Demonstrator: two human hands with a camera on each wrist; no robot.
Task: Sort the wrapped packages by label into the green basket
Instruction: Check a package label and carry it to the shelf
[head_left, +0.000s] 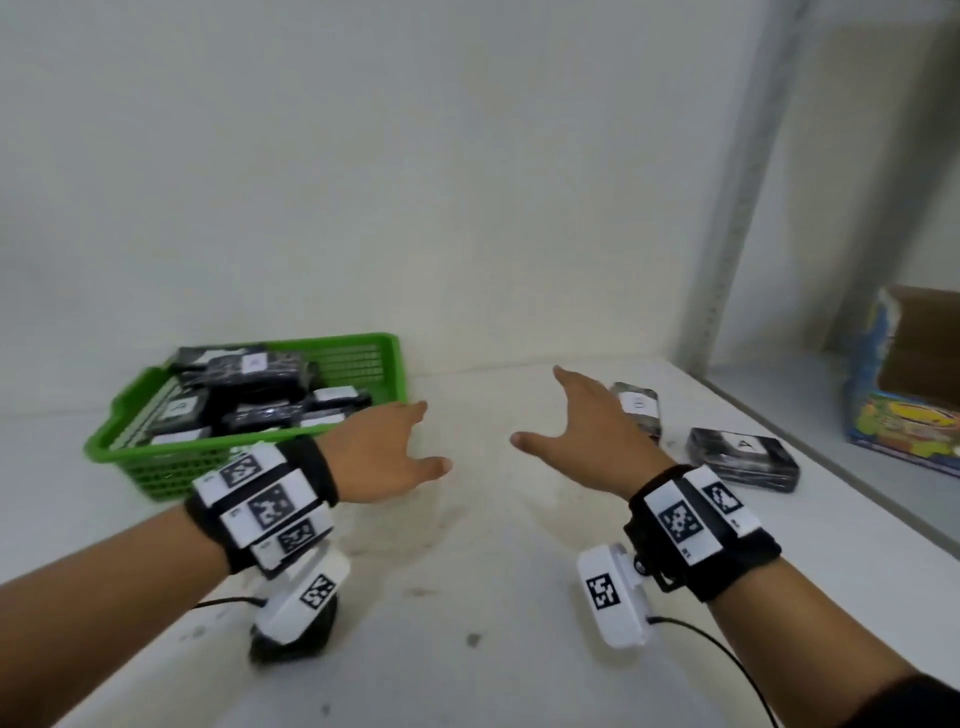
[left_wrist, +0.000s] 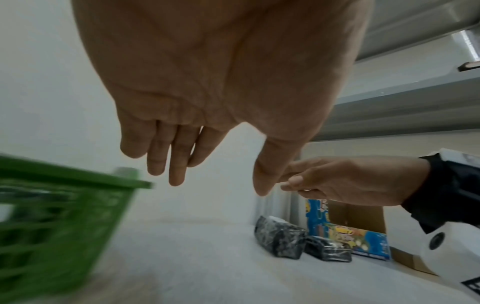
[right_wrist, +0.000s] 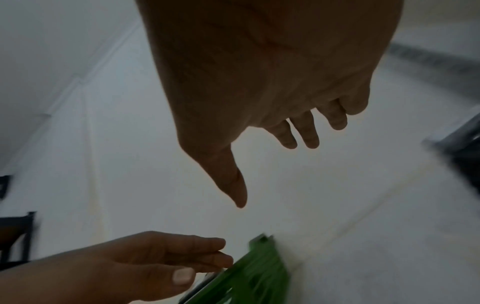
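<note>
The green basket (head_left: 244, 457) stands at the left of the white tabletop, holding several black wrapped packages (head_left: 254, 371) with white labels. Two more black packages lie at the right: one (head_left: 638, 408) partly behind my right hand, another marked A (head_left: 743, 460) nearer the table edge. My left hand (head_left: 400, 452) hovers beside the basket's right end with straight fingers and holds nothing. My right hand (head_left: 576, 431) hovers over mid-table, fingers spread, empty. In the left wrist view the left hand (left_wrist: 207, 174) is open above the basket (left_wrist: 64, 216); in the right wrist view the right hand (right_wrist: 272, 160) is open.
A grey shelf (head_left: 857, 415) runs along the table's right side, carrying a colourful cardboard box (head_left: 914, 384). A metal upright (head_left: 743, 182) rises behind it. A white wall closes the back. Cables (head_left: 727, 654) trail from the wrist cameras.
</note>
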